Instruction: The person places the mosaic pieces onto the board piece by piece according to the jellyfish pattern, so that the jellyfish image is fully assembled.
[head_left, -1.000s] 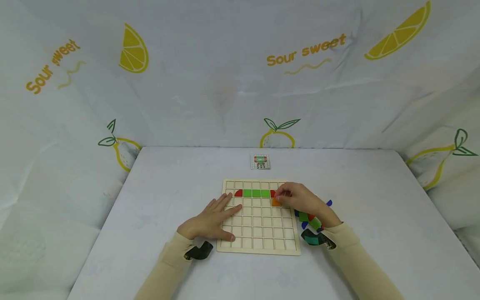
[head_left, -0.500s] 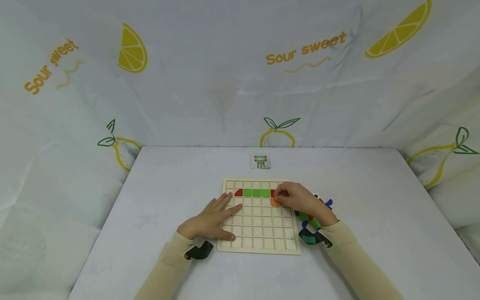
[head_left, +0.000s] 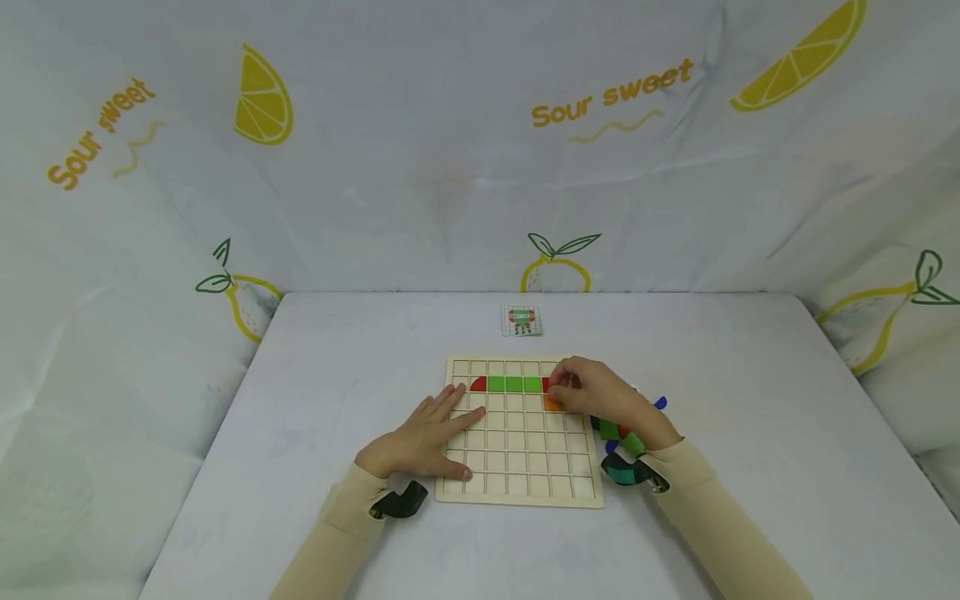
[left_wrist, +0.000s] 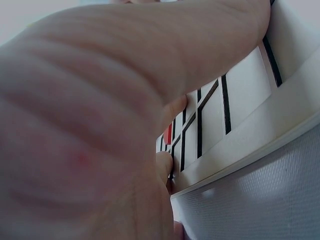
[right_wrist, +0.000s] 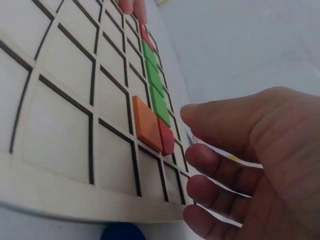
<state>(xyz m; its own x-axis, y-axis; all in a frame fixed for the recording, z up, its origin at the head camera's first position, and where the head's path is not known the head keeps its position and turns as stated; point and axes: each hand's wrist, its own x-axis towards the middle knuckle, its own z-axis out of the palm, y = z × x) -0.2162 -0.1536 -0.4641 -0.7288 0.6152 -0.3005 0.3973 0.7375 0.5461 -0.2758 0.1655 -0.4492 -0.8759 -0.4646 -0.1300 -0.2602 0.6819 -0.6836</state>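
A wooden grid board lies on the table with a row of tiles near its far edge. Three green square tiles sit between a rounded red tile and another red tile. An orange square tile lies in the cell beside that second red one. My left hand rests on the board's left side, fingers spread. Just over the orange tile is my right hand. In the right wrist view its fingers are loosely bent, with nothing between them, apart from the tiles.
Loose green, blue and red tiles lie right of the board, partly hidden under the right forearm. A small pattern card lies beyond the board. A white printed cloth hangs behind the table.
The orange tile has settled flat below the red one, and my right fingers have come slightly off it. The left hand stays put.
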